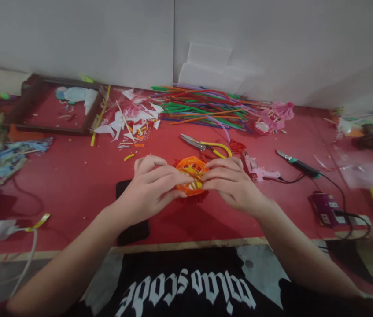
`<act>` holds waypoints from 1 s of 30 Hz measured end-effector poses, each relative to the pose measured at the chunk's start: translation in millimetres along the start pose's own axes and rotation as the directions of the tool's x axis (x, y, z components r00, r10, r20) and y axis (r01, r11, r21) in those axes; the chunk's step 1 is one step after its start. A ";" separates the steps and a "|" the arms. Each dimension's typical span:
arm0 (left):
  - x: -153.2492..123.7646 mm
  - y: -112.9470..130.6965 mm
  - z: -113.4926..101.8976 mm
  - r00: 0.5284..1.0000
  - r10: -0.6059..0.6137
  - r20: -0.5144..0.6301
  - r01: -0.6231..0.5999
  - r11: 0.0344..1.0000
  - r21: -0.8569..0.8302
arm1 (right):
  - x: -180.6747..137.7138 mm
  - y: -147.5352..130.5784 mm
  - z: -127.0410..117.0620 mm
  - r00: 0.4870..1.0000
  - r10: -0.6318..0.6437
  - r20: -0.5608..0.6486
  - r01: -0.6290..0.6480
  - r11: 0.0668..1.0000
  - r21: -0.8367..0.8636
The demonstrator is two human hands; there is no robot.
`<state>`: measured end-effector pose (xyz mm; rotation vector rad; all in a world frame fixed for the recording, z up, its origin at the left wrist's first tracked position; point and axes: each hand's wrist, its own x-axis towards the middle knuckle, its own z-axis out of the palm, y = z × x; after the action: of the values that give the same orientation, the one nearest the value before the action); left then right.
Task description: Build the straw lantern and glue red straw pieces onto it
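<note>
Between both hands is a small round orange openwork piece [191, 164] with yellow strips inside, resembling a little basket. My left hand [155, 182] grips its left side, thumb below and fingers reaching over the rim. On the right side, the bent fingers of my right hand [229, 180] close on the edge. Just beyond the piece lie yellow-handled scissors or snips [202, 144], their blades pointing left. A pink glue gun [260, 171] rests to the right of my right hand. Partly under my left wrist sits a black phone [136, 232].
A heap of coloured straw-like sticks [202, 108] lies along the wall. White and pink scraps [130, 116] and a brown frame [50, 130] are at the left. Rightward are a corded tool with a green-black handle [300, 165] and a purple power block [326, 209].
</note>
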<state>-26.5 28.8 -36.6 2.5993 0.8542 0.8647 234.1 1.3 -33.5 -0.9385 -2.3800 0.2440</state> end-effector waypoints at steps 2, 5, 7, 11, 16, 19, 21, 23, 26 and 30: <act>0.3 0.2 -1.7 1.000 0.025 0.016 -0.026 0.999 0.044 | -0.1 -2.6 -2.9 0.999 0.021 0.035 -0.022 1.000 0.010; 0.4 2.5 -0.7 0.999 0.030 0.036 -0.033 0.996 0.087 | 0.6 -9.7 -2.3 0.999 0.039 0.028 -0.038 0.999 -0.026; 0.4 4.0 0.7 0.999 0.021 0.040 -0.024 0.996 0.083 | 1.5 -13.1 0.7 1.000 0.029 -0.006 -0.029 0.997 -0.070; 1.4 6.2 2.6 0.998 0.031 0.045 -0.032 0.999 0.020 | 3.8 -11.6 5.5 0.999 -0.014 -0.029 0.012 0.997 -0.081; 1.6 14.7 5.6 1.000 0.003 -0.029 -0.002 1.000 0.020 | 3.6 -6.3 3.2 0.999 -0.030 -0.044 0.028 0.998 -0.051; -0.7 22.4 7.2 0.997 -0.047 -0.066 0.049 0.998 0.043 | 0.7 -9.9 1.9 0.998 0.014 -0.060 -0.016 0.999 -0.029; -2.1 26.5 7.9 0.995 -0.060 -0.074 0.064 0.996 0.063 | -1.9 -14.2 3.5 0.996 0.037 -0.081 -0.038 0.999 -0.010; -2.7 29.3 8.6 0.996 -0.047 -0.072 0.053 0.994 0.092 | -4.1 -18.1 6.6 0.992 0.061 -0.110 -0.061 0.998 0.007; -3.0 30.8 9.8 0.997 -0.034 -0.069 0.042 0.993 0.114 | -5.9 -22.0 11.1 0.993 0.071 -0.099 -0.068 0.997 0.029; -4.3 27.8 9.3 0.998 -0.041 -0.050 0.046 0.992 0.116 | -5.0 -24.0 12.2 0.994 0.079 -0.076 -0.077 0.997 0.031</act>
<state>-11.1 3.6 -34.2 2.6586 0.9994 0.8930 216.5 -19.4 -37.2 -1.0115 -2.2671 0.2657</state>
